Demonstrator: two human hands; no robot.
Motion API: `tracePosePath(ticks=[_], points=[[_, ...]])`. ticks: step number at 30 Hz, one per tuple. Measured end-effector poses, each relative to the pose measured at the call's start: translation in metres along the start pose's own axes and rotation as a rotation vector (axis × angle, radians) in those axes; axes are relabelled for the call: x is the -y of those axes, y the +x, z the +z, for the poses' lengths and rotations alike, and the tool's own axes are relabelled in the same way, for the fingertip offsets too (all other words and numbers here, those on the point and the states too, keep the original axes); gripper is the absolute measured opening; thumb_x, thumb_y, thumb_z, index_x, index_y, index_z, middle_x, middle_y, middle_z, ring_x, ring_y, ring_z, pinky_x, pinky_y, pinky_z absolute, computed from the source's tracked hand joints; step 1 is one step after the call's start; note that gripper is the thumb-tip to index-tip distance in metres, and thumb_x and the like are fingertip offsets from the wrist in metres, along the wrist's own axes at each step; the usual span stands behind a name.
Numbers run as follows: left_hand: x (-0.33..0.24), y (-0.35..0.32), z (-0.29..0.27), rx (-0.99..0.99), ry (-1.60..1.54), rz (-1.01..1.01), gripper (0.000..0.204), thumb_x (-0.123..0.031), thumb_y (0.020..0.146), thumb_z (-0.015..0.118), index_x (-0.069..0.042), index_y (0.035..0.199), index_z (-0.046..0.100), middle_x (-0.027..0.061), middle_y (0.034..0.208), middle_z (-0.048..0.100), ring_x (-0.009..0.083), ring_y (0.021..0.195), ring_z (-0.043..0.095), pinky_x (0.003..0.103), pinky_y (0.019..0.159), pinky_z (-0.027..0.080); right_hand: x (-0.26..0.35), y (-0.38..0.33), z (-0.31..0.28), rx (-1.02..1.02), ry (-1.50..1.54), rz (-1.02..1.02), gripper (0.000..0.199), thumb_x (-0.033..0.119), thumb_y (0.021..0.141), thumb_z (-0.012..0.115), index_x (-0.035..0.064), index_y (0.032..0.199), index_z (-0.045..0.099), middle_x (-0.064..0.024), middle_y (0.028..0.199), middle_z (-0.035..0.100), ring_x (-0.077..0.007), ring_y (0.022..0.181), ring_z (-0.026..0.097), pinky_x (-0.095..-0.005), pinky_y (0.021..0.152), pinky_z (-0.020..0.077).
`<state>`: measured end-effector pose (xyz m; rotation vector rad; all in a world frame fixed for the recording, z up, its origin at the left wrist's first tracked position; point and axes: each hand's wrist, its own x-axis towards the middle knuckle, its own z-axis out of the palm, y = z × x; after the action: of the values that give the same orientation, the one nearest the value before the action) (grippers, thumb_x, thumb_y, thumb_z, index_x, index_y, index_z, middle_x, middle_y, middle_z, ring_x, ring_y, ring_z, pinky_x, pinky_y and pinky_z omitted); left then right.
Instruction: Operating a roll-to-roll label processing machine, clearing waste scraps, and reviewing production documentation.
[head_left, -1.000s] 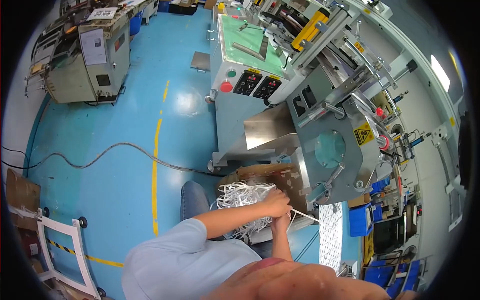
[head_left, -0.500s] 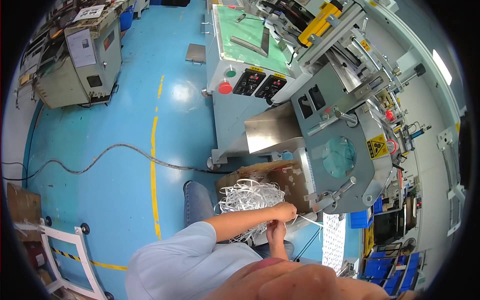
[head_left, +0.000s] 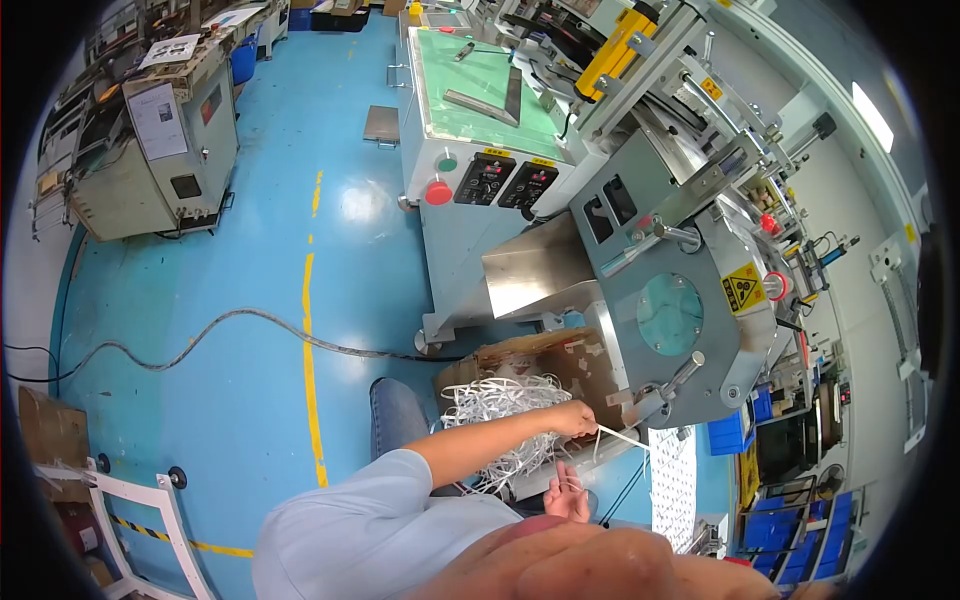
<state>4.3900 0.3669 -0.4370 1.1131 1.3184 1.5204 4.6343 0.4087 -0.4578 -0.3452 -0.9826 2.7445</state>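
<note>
two hands [head_left: 575,418]; one cardboard box [head_left: 540,358]; one strip tangle [head_left: 500,405]

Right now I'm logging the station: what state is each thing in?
Left hand: pinching a white strip.
Right hand: open, below the strip.
Cardboard box: open, heaped with white strip waste.
Metal chute: bare.

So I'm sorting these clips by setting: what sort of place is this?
Most likely a factory floor. Grey machines with control buttons stand on a blue painted floor with yellow lines, and the left hand pulls a white strip above a box of strip waste.
</note>
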Motion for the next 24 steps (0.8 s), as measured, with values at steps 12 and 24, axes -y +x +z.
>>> tracePosePath(ticks=[12, 24], points=[[-0.007, -0.045, -0.061, 0.231, 0.105, 0.021, 0.026, -0.027, 0.087, 0.056, -0.003, 0.089, 0.065, 0.0026, 0.073, 0.062, 0.0110, 0.068, 0.056, 0.027, 0.063, 0.045, 0.049, -0.070, -0.071, -0.642, 0.133, -0.299, 0.032, 0.030, 0.091, 0.053, 0.0187, 0.121, 0.051, -0.0023, 0.117, 0.060, -0.0130, 0.075, 0.063, -0.0289, 0.055, 0.0463], [-0.020, -0.088, -0.086, 0.130, 0.232, -0.017, 0.030, -0.032, 0.088, 0.058, -0.004, 0.093, 0.063, 0.0035, 0.078, 0.062, 0.0124, 0.075, 0.056, 0.029, 0.069, 0.044, 0.049, -0.054, -0.098, -0.606, -0.100, -0.192, 0.026, 0.024, 0.088, 0.057, 0.0176, 0.113, 0.055, -0.0041, 0.102, 0.063, -0.0140, 0.073, 0.056, -0.0273, 0.062, 0.0447]])
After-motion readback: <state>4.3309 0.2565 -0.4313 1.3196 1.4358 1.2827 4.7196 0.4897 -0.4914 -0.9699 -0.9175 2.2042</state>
